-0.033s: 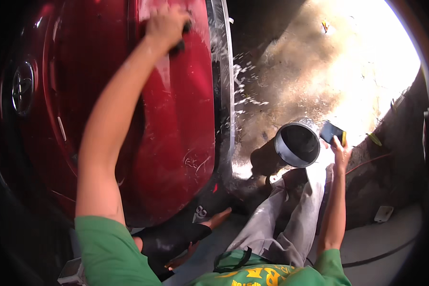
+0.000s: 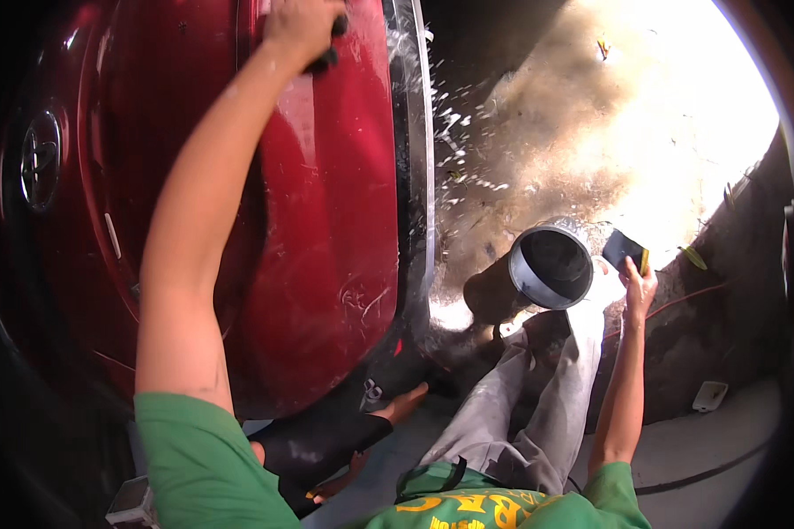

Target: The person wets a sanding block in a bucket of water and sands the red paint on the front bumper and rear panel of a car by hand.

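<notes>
Red car (image 2: 335,212) wetted, work seemingly unfinished: left hand (image 2: 303,28) curled over black object (image 2: 323,62), right hand (image 2: 640,284) gripping dark yellow-edged pad (image 2: 622,249).

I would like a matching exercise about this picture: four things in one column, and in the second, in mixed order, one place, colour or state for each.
1. left hand
2. right hand
3. bucket
4. trousers

A. grey
B. holding a flat dark block with a yellow edge
C. over the red car panel
D. round, open-mouthed

Pairs: 1-C, 2-B, 3-D, 4-A
</notes>
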Motion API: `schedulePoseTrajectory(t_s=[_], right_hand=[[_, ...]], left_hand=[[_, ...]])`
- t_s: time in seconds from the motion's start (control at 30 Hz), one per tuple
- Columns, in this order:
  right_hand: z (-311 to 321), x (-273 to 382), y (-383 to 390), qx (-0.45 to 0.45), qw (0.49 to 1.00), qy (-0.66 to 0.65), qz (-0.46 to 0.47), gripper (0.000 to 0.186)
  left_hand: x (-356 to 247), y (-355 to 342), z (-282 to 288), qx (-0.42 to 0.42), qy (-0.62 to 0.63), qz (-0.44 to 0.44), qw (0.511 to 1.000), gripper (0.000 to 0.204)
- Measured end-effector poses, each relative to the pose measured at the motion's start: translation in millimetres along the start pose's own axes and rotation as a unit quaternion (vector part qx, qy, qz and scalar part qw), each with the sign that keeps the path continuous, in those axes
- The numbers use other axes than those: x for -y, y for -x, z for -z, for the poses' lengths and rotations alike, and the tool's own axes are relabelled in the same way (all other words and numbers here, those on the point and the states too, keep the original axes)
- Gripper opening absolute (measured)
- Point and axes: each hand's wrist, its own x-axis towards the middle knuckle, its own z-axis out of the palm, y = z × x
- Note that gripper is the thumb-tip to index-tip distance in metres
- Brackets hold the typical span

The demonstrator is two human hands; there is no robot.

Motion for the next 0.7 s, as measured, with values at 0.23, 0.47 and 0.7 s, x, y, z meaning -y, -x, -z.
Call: schedulePoseTrajectory(t_s=[0.23,0.47,0.7], right_hand=[[-1,-21,3,-0.022,0.999,-0.027,0.005,0.026],[-58,11,45,0.094,0.994,-0.057,-0.024,0.032],[-7,-16,19,0.039,0.999,0.017,-0.012,0.034]], left_hand=[[-51,49,-46,-0.08,0.189,-0.077,0.976,0.015],[-213,305,10,0.153,0.272,-0.134,0.941,0.012],[-215,333,6,0.199,0.309,-0.22,0.904,0.008]])
